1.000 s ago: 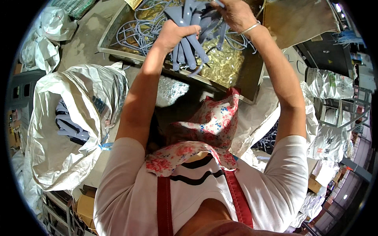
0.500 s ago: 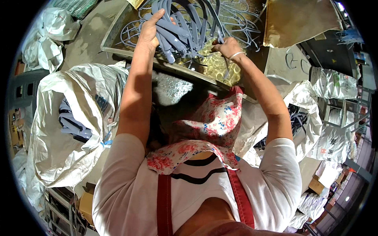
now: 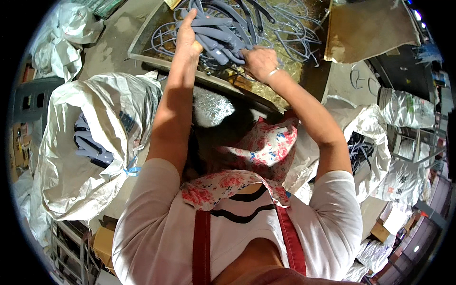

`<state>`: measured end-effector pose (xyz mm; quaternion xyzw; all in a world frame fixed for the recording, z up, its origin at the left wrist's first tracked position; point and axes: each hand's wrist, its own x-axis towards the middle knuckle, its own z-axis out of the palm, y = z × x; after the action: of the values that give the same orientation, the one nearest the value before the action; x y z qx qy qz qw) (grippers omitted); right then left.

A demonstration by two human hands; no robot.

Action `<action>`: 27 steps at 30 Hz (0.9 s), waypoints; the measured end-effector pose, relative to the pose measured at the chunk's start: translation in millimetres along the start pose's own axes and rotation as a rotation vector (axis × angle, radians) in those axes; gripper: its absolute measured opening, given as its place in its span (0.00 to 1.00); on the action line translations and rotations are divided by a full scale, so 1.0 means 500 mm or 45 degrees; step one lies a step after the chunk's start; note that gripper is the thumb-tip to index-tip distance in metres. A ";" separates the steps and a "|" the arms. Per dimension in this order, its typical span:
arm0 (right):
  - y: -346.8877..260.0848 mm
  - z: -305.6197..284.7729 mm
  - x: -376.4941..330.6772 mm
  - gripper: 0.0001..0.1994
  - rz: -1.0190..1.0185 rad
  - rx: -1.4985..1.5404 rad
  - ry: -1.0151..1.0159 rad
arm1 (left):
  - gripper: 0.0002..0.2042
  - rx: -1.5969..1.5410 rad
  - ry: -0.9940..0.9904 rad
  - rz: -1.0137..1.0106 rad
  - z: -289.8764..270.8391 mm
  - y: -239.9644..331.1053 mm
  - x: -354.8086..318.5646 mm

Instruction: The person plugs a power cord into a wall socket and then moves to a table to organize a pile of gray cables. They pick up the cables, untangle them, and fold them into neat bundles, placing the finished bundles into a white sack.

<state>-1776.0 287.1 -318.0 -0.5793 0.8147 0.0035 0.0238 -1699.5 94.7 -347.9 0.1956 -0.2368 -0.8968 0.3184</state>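
Observation:
A thick bundle of glossy grey, flexible strips (image 3: pixel 223 40) lies over a metal trough (image 3: pixel 151 59) of shallow, yellowish water. My left hand (image 3: pixel 188 35) grips the bundle at its left side, thumb up and fingers partly hidden behind the strips. At the bundle's lower right, my right hand (image 3: pixel 260 62) has its fingers closed at the strip ends; its fingertips are partly hidden. Thin, looped grey strips (image 3: pixel 297 33) lie tangled in the water to the right and behind.
To the left, a large white woven sack (image 3: pixel 61 185) holds grey pieces (image 3: pixel 92 145). Another open sack (image 3: pixel 377 168) on the right contains dark strips (image 3: pixel 359 149). A brownish sheet (image 3: pixel 368 31) sits beyond the trough's right side. Part of a floral cloth (image 3: pixel 268 145) hangs before me.
My right hand has moved left, from over the water to the lower end of the bundle. My left hand keeps its grip, and the view has shifted slightly.

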 end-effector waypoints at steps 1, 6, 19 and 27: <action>-0.003 -0.009 -0.010 0.13 0.033 -0.038 -0.061 | 0.12 0.001 0.012 0.047 -0.010 0.000 0.007; -0.007 -0.056 -0.011 0.14 0.514 0.900 -0.336 | 0.13 -0.090 0.036 0.162 -0.014 -0.010 0.008; -0.018 0.019 0.106 0.21 0.974 0.508 0.132 | 0.19 -0.158 0.132 0.212 0.014 -0.001 -0.008; 0.038 -0.140 -0.119 0.15 0.150 0.705 -0.328 | 0.16 -0.133 0.210 0.123 -0.003 0.012 0.009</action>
<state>-1777.0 347.0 -245.9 -0.4975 0.8071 -0.1439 0.2834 -1699.1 87.4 -346.6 0.2401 -0.1718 -0.8724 0.3895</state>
